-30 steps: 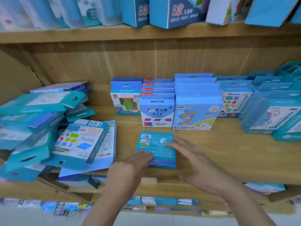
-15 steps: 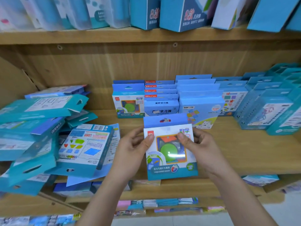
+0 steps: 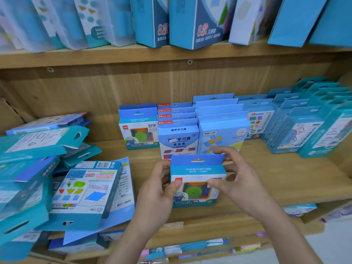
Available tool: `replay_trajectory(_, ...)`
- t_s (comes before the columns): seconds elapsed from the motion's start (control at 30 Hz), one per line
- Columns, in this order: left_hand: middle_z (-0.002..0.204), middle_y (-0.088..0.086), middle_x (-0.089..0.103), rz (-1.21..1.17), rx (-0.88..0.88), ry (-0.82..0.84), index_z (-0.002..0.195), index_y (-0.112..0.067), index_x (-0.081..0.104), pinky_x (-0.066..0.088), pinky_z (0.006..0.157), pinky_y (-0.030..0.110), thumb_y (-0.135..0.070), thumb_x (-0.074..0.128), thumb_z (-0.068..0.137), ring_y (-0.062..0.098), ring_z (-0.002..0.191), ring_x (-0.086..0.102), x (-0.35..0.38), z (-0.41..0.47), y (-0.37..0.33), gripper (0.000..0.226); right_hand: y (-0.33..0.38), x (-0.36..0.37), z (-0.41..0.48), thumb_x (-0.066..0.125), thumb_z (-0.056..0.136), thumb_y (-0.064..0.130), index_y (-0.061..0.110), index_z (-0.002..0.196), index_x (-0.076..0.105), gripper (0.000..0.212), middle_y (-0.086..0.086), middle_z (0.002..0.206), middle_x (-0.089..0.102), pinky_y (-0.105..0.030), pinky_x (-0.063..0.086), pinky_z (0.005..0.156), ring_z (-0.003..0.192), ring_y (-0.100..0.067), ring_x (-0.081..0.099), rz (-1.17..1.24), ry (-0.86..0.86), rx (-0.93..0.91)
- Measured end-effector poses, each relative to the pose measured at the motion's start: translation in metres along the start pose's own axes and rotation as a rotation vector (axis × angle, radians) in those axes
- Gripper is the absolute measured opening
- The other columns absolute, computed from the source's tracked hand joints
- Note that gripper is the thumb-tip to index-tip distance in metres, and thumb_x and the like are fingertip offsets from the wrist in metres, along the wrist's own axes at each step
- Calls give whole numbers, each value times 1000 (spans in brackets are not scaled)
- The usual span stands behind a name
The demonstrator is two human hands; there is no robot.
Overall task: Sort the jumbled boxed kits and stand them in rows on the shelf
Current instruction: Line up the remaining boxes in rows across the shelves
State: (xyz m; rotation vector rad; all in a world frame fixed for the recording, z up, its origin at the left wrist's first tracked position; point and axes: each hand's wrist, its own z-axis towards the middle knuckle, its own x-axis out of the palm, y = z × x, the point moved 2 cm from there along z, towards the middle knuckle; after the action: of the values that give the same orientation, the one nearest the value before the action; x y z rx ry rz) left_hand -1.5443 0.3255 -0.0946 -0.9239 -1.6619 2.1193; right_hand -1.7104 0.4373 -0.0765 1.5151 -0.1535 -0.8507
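While both hands (image 3: 158,195) (image 3: 238,185) grip it, glossy rectangular cardboard kit (image 3: 197,184), wooden shelf (image 3: 285,178)

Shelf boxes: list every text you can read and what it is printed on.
"8款": tall blue box, upper shelf.
"面积学习器": front box of the second row.
"数字": green-circle box at the row's front.
Held box and jumbled pile: print too blurred.

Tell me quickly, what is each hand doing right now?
Left hand: closed on the left side of the boxed kit, thumb on its front.
Right hand: closed on the same kit's right side, fingers behind its hang tab.
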Motion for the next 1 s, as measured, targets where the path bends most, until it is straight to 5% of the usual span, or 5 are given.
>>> replay_trajectory(0.17,108,-19,67,99,95,9,110,-31,47,54,85,34,-2,59,89,2,104,62,-3,5,-23,38,16,-15,5,79,73,22,56,126,38,75,27,120,52,-19,43,81,96,9,47,-306,45,-173)
replay_trajectory(0.37,104,-27,66,310,173,-296,106,-41,43,50,84,30,-9,62,88,-3,100,62,-72,18,-69,42,46,-6,44,73,80,21,63,120,35,69,26,106,55,-25,47,79,99,1,57,-163,16,-359)
replay_trajectory(0.53,99,-5,68,681,109,-531,130,-44,25,46,71,41,-14,62,87,28,89,63,-123,37,-84,64,58,15,66,64,86,24,57,127,31,62,22,116,50,-30,48,85,109,0,51,-242,102,-432)
replay_trajectory(0.8,113,7,48,896,38,-328,134,-33,34,43,70,38,5,55,81,32,94,56,-117,84,-44,68,69,35,92,56,91,23,34,140,36,54,11,140,39,-23,35,93,127,-11,38,-551,159,-505)
replay_trajectory(1.0,118,10,48,726,-23,-312,130,-21,39,42,76,32,6,47,87,28,104,55,-124,108,-26,52,63,49,106,49,94,28,31,141,35,49,3,147,31,-38,35,100,134,-20,27,-881,177,-446)
